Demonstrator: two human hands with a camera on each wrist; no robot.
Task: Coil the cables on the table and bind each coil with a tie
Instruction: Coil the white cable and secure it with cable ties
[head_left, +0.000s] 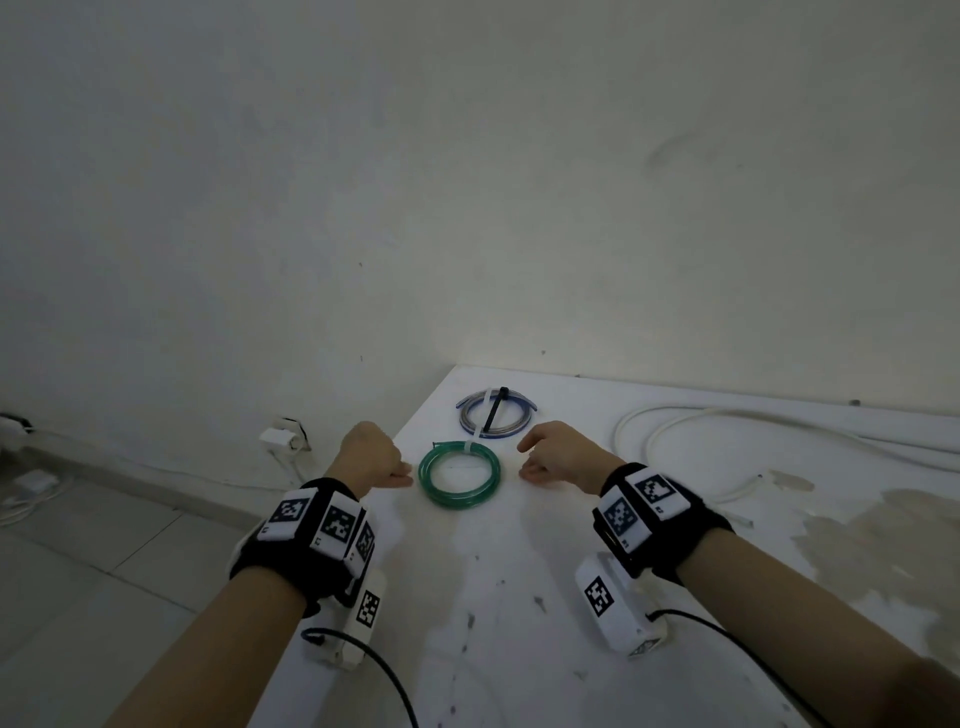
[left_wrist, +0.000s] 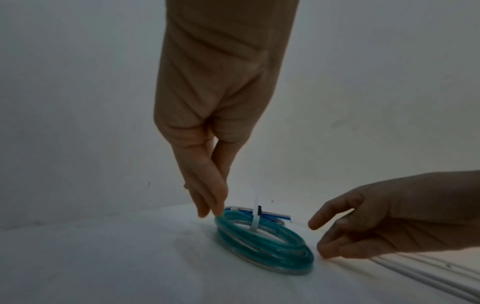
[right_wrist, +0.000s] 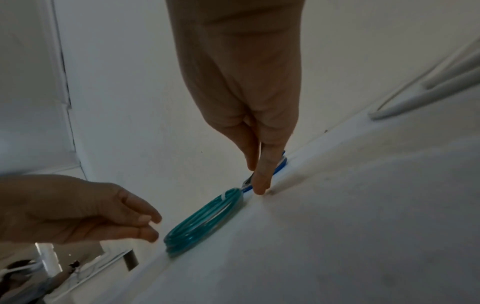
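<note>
1. Lay flat on the table (head_left: 519, 597): green coil (head_left: 459, 477), bound with a white tie (head_left: 471, 446), directly between both hands.
2. Left hand (head_left: 370, 457): relaxed, empty; fingertips (left_wrist: 218, 207) at the coil's near-left rim.
3. Right hand (head_left: 558, 457): loose, empty; just right of the coil.
4. Beyond the fingertips: blue coil (head_left: 493, 415), already tied.
5. Well right of the right hand, nearer that hand: uncoiled white cable (head_left: 727, 415), likely next.
</note>
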